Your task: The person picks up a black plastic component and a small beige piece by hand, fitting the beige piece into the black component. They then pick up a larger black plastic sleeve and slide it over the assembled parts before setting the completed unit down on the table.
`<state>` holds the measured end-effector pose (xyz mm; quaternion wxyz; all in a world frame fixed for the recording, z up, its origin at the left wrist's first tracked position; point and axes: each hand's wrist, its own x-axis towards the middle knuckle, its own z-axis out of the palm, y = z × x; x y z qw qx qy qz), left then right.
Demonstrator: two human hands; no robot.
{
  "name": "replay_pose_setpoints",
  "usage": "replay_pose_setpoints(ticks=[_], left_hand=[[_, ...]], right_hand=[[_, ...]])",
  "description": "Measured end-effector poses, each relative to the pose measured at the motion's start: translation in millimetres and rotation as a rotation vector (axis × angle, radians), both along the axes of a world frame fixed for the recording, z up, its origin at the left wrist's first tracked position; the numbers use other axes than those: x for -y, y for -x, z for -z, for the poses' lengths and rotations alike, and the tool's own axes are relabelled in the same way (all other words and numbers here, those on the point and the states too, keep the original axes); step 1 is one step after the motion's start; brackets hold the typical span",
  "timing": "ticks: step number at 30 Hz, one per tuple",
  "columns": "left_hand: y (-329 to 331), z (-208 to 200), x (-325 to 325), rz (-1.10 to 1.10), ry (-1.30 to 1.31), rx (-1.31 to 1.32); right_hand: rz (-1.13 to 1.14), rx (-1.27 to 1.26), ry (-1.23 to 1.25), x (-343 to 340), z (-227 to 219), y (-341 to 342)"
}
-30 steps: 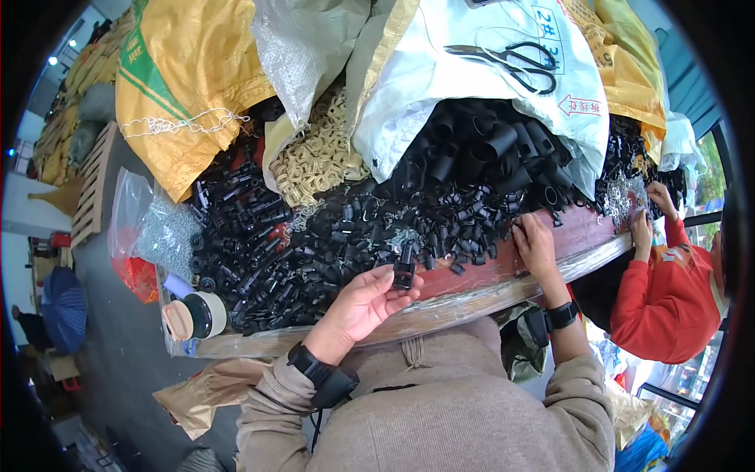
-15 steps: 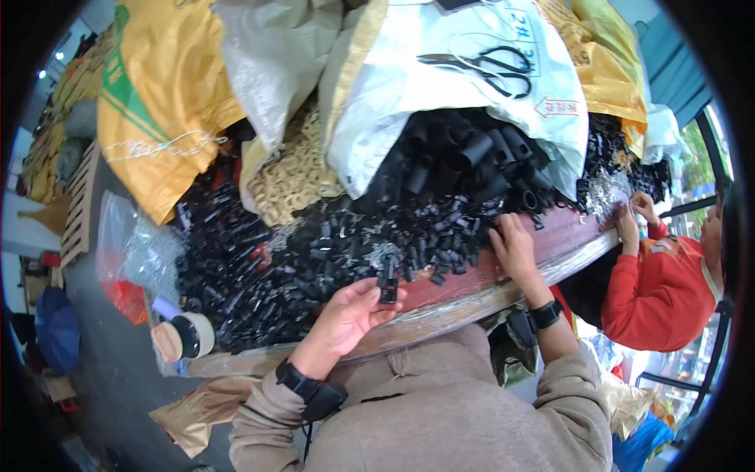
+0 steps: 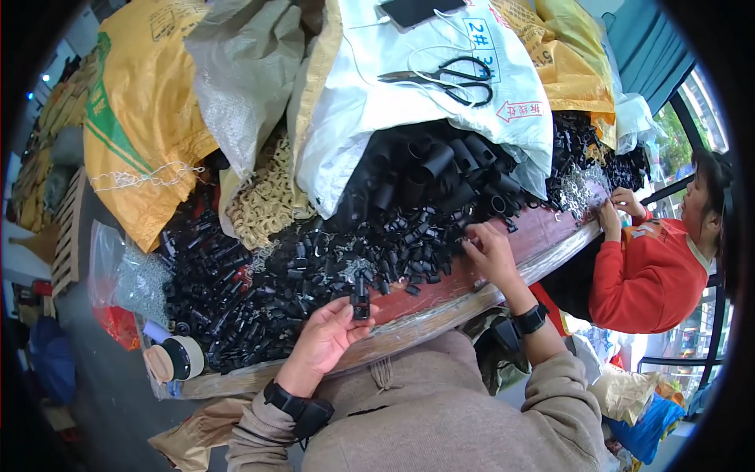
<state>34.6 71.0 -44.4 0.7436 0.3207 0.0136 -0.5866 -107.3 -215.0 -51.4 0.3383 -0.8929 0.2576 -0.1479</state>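
My left hand (image 3: 324,337) is closed round a small black plastic part (image 3: 360,300), a narrow piece with an opening in it, held upright between thumb and fingers above the table's front edge. To the right, my right hand (image 3: 494,256) reaches to the edge of a heap of small black plastic pieces (image 3: 417,240). Its fingers are curled, thumb and forefinger close together; whatever lies between them is too small to make out. Longer black parts (image 3: 228,295) are heaped to the left of my left hand. Little silvery metal pieces (image 3: 358,267) lie just beyond the held part.
Black tubes (image 3: 436,161) spill from a white sack (image 3: 377,86) bearing scissors (image 3: 440,79) and a phone (image 3: 421,11). Cream pieces (image 3: 263,208) lie by a grey sack (image 3: 244,71). A tape roll (image 3: 187,356) sits at the left table corner. A red-sleeved person (image 3: 649,271) works at the right.
The view has shifted, so the table and sacks sit further left and lower. My left hand keeps its hold on the black part; my right hand stays at the heap's edge, fingers curled.
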Motion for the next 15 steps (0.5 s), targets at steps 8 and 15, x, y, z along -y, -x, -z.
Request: replay_pose_setpoints(ticks=[8,15], left_hand=[[2,7,1,0.022,0.030,-0.014],[-5,10,7,0.054,0.037,-0.067]], right_hand=[[-0.050,-0.029,0.185,-18,7,-5],[-0.155,-0.035,0.247,-18,11,-9]])
